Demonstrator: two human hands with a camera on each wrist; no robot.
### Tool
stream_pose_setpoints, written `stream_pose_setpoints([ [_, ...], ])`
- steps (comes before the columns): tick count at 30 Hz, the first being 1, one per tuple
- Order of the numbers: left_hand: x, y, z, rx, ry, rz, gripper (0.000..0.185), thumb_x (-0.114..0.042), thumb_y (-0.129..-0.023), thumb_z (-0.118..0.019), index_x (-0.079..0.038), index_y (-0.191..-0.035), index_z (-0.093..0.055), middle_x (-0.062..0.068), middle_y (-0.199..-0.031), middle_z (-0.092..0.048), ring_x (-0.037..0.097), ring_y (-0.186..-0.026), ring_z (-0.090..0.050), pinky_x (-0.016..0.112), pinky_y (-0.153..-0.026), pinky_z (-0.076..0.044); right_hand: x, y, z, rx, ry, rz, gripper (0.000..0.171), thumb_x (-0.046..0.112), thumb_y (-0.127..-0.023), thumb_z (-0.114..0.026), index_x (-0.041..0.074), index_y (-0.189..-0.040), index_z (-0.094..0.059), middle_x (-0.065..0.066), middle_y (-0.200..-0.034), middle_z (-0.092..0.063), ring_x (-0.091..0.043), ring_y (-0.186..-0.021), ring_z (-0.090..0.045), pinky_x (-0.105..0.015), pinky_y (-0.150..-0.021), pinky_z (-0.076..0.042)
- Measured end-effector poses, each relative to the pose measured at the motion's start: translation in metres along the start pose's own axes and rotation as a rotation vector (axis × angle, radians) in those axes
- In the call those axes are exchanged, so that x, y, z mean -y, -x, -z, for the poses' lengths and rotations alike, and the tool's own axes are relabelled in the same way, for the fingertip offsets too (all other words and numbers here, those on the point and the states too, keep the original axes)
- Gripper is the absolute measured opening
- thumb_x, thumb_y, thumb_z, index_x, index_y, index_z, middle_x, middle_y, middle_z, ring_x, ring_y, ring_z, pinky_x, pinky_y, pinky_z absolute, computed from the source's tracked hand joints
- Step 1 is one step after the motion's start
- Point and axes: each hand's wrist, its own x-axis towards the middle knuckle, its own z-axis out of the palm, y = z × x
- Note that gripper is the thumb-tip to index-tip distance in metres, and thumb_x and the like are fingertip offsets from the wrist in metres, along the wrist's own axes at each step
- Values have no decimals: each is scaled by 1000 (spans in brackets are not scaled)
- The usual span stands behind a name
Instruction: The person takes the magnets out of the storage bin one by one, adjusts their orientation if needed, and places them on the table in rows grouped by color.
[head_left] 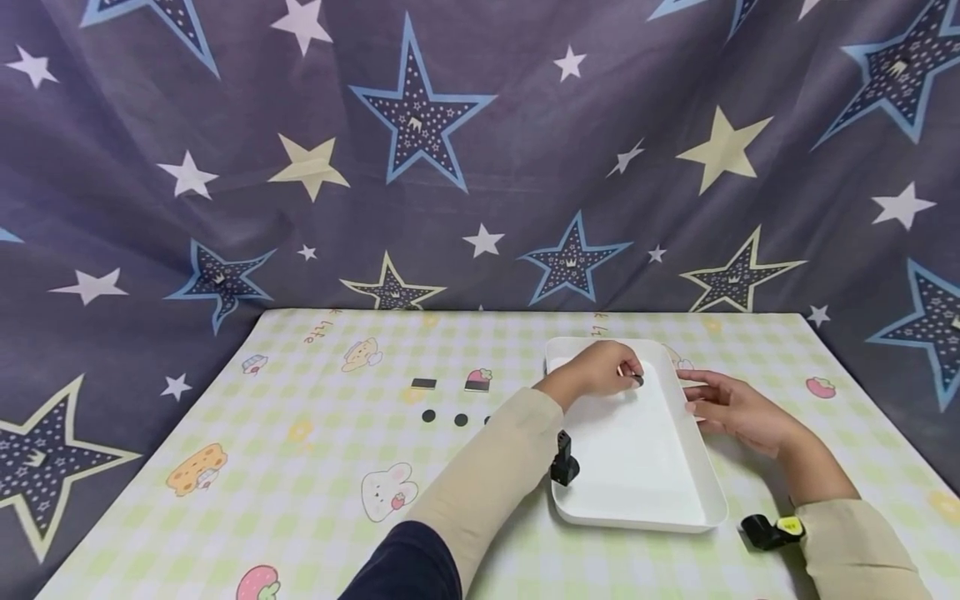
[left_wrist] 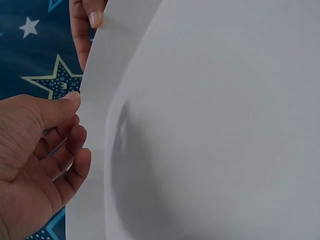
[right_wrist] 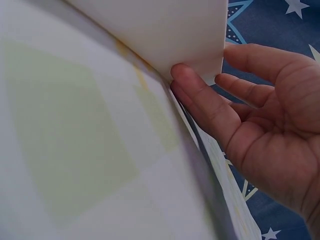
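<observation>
Left hand (head_left: pixel 600 368) reaches across over the far end of the white tray (head_left: pixel 697 492), fingers curled, thumb and forefinger pinching a small dark disc (head_left: pixel 637 380). The disc is held just above the tray floor, near the far right inner wall. In the left wrist view the curled fingers (left_wrist: pixel 60 150) sit close beside the tray's rim; the disc itself does not show there.

Right hand (head_left: pixel 731 408) lies along the tray's right outer wall, fingers straight and relaxed, holding nothing. The right wrist view shows one fingertip (right_wrist: pixel 182 75) touching the wall at its base, palm open. Judgement: it is there to steady the tray so it does not slide while the other hand works over it.

Tray sits on the counter (head_left: pixel 300 517), toward the right, long side running away from the person. No contents can be seen on its floor apart from the pinched disc.

Left of the tray, well apart from it: a short row of black discs (head_left: pixel 428 416) of the same look, partly hidden by the left sleeve, and behind them two small dark squares (head_left: pixel 423 384). Laid out in lines, likely a sorted supply.

Small black cameras strapped at both wrists.

Writing: the checked cloth carries orange lettering near the far left edge, reading roughly "ltte"; too small to be sure. Cartoon rabbit, bear and strawberries printed on it. No brand visible.
</observation>
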Motion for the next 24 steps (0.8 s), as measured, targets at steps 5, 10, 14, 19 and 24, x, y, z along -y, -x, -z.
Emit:
stream_pose_setpoints([
  [5,0,5,7,-5,13,1,13,-14,-94,-68,-8,-104,-71,-3,-92,-67,4,-81,-58,11,-72,-42,1,1,-1,-4,5,-4,66,11,-99,-57,-11,-149,-18,-39,-137,-32,-5,-103,-58,-33,-83,-55],
  [10,1,9,13,-32,54,11,12,-14,-93,-68,-8,-103,-72,-3,-90,-67,5,-81,-58,12,-71,-43,1,1,0,-8,19,-16,67,12,-99,-57,-11,-149,-18,-40,-138,-31,-4,-102,-57,-34,-83,-55],
  [14,1,12,19,-53,102,23,12,-14,-92,-69,-8,-102,-72,-3,-89,-66,6,-80,-59,13,-71,-44,2,1,0,-7,19,-18,68,12,-99,-58,-10,-149,-18,-40,-139,-30,-5,-103,-57,-34,-83,-55],
  [19,3,15,23,-60,139,21,11,-13,-92,-69,-7,-101,-72,-3,-89,-65,6,-80,-59,14,-72,-45,2,1,1,-6,15,-15,67,12,-99,-58,-11,-149,-19,-40,-139,-30,-5,-103,-57,-34,-83,-55],
  [24,8,21,25,-73,109,-2,11,-13,-91,-70,-7,-101,-72,-3,-90,-65,6,-80,-59,13,-73,-45,2,0,2,-4,12,-13,67,11,-99,-58,-10,-149,-19,-40,-138,-30,-6,-102,-57,-34,-83,-55],
])
